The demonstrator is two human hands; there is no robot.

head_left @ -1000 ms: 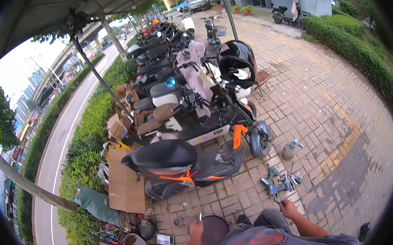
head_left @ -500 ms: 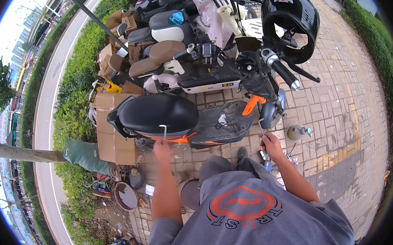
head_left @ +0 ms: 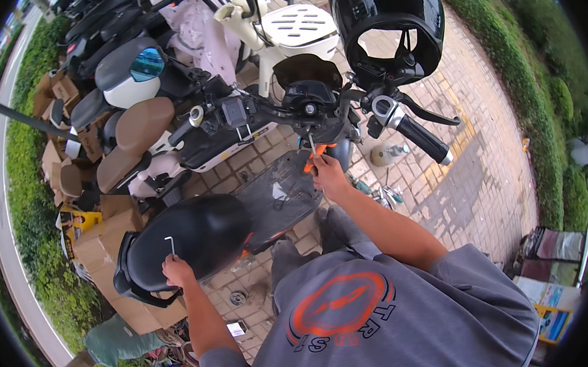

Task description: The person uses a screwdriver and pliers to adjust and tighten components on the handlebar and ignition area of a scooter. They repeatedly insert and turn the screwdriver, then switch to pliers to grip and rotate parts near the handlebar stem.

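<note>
My left hand (head_left: 177,272) is closed on an L-shaped hex key (head_left: 171,246), whose bent end points up over the black seat (head_left: 201,224) of an electric scooter. My right hand (head_left: 331,178) is closed around a slim metal tool (head_left: 311,143) with a thin shaft; its exact kind is hard to make out. That shaft points up at the scooter's steering column, by the orange front part (head_left: 308,163) and below the key lock (head_left: 310,109). I cannot tell whether its tip touches anything. The dark footboard (head_left: 277,188) lies between my hands.
A black helmet (head_left: 425,10) hangs by the right handlebar grip (head_left: 424,137). Other parked scooters, one with a brown seat (head_left: 143,122), crowd the left. Cardboard boxes (head_left: 129,318) stand behind the seat. A bottle-like container (head_left: 387,153) and tools (head_left: 385,195) rest on the paving.
My view has turned and shifted toward the scooter's front. My right hand has risen with its tool to the steering column. My left hand still holds the hex key, now beside the seat.
</note>
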